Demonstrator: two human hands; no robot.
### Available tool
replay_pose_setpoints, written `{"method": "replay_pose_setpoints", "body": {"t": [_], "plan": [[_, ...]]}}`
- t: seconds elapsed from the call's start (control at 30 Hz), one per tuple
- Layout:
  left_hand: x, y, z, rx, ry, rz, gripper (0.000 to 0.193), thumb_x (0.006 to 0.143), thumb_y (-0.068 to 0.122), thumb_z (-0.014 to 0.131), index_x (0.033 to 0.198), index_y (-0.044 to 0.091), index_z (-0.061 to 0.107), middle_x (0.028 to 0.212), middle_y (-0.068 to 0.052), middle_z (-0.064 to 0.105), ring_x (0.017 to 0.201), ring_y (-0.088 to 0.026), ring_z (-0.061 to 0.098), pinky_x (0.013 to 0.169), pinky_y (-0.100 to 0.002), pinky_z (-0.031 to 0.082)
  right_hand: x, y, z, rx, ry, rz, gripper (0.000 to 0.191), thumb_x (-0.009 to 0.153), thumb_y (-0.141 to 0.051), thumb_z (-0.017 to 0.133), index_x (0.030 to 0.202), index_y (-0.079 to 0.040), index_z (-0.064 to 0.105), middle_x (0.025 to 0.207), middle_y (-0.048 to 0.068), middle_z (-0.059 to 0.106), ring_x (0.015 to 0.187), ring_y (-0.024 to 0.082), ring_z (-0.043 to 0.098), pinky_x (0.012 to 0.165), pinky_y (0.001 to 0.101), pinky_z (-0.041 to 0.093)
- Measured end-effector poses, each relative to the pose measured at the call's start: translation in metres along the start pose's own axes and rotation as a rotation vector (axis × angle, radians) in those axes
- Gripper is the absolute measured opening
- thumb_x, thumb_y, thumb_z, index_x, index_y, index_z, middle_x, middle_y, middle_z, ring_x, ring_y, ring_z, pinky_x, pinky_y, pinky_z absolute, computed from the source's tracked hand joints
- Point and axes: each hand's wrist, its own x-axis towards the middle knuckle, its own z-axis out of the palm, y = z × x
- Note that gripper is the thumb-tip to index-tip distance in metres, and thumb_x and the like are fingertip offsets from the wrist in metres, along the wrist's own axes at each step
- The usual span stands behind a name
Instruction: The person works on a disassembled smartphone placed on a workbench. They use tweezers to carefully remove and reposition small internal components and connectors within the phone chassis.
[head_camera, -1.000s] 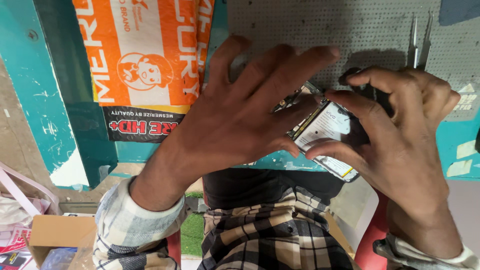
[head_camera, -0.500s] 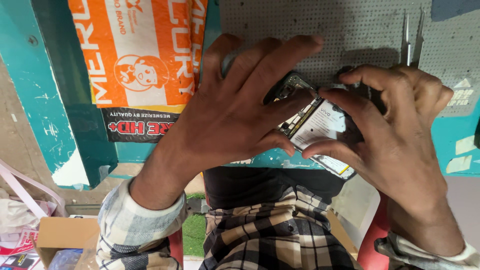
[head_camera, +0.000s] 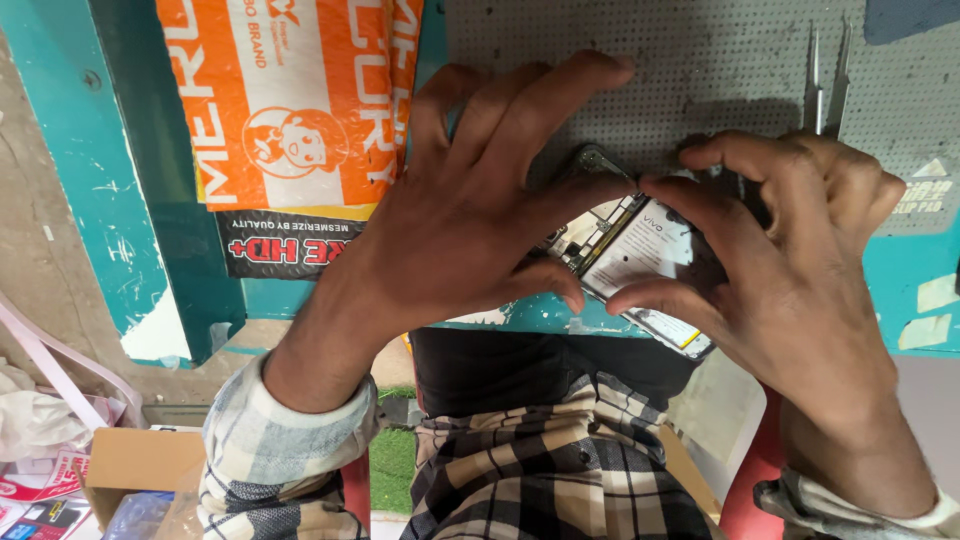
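Observation:
An opened smartphone (head_camera: 630, 250) with its back cover off, showing a battery and circuit board, lies tilted on a grey perforated mat (head_camera: 700, 70) at the front edge of a teal workbench (head_camera: 130, 180). My left hand (head_camera: 470, 210) spreads over the phone's left end, thumb and fingertips pressing on it. My right hand (head_camera: 790, 270) grips the phone's right side, its thumb and forefinger pinching the long edges. Both hands hide much of the phone.
An orange and white plastic packet (head_camera: 290, 110) lies on the bench to the left. Metal tweezers (head_camera: 825, 70) rest on the mat at the upper right. A cardboard box (head_camera: 130, 465) and plastic bags sit on the floor at lower left. My checked shirt fills the bottom.
Both hands have shifted slightly on the phone, and the phone has turned a little; the grip stays the same.

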Motion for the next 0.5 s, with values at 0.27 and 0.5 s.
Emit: {"method": "replay_pose_setpoints", "body": {"t": [0.27,0.5], "plan": [[0.0029,0.0027,-0.0024,-0.049,-0.042,-0.041,0.073,0.069,0.06,0.079,0.134,0.026,0.073,0.16,-0.007,0.03,0.148,-0.033,0.029,0.114,-0.06,0.022,0.0003,-0.0001,-0.0015,0.008,-0.002,-0.006,0.082,0.063,-0.068,0.075,0.118,-0.007,0.079,0.131,0.005,0.056,0.119,0.032,0.038,0.1,0.0494,0.027],[0.0039,0.0014,-0.0038,-0.079,-0.042,-0.048,0.072,0.07,0.056,0.083,0.133,0.023,0.072,0.16,-0.008,0.032,0.149,-0.033,0.028,0.115,-0.061,0.021,-0.0033,0.0024,0.0011,-0.007,0.005,-0.013,0.082,0.063,-0.069,0.074,0.117,-0.007,0.08,0.131,0.005,0.055,0.119,0.034,0.036,0.1,0.0488,0.026]]}}
